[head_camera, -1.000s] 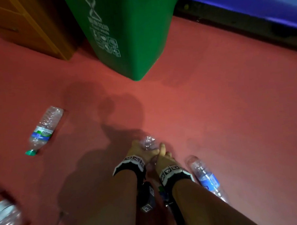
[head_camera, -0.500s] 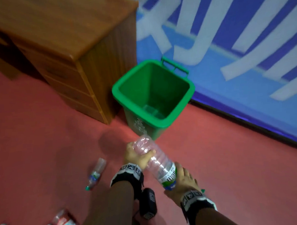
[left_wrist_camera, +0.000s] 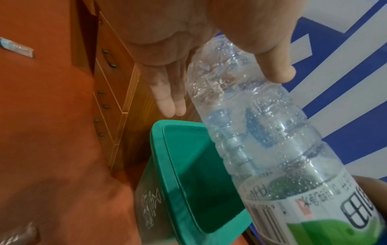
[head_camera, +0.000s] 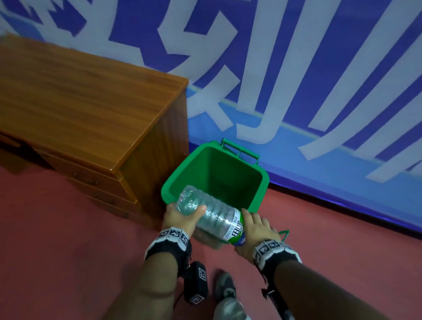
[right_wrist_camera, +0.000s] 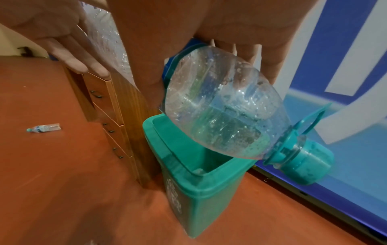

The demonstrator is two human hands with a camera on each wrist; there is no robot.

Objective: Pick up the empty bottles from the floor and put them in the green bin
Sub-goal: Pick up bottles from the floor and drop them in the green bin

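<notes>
A large clear empty bottle (head_camera: 215, 216) with a white and green label lies tilted between both hands, above the near rim of the green bin (head_camera: 264, 181). My left hand (head_camera: 185, 214) grips its base end, thumb (left_wrist_camera: 278, 69) over the top. My right hand (head_camera: 251, 227) grips the label end near the neck. The right wrist view shows the bottle's shoulder (right_wrist_camera: 226, 112) and green cap (right_wrist_camera: 303, 165) beyond the bin's right rim (right_wrist_camera: 209, 192). The bin stands upright and open; something pale lies at its bottom. A small bottle (right_wrist_camera: 44, 128) lies on the red floor at left.
A wooden desk (head_camera: 82, 105) with drawers stands directly left of the bin, almost touching it. A blue wall with white stripes (head_camera: 322, 82) runs behind the bin. My shoe (head_camera: 225, 287) is on the red floor below the hands.
Both hands lifted the large bottle off the floor and carried it up and forward to the bin's near rim. The view rose from floor level to above the bin.
</notes>
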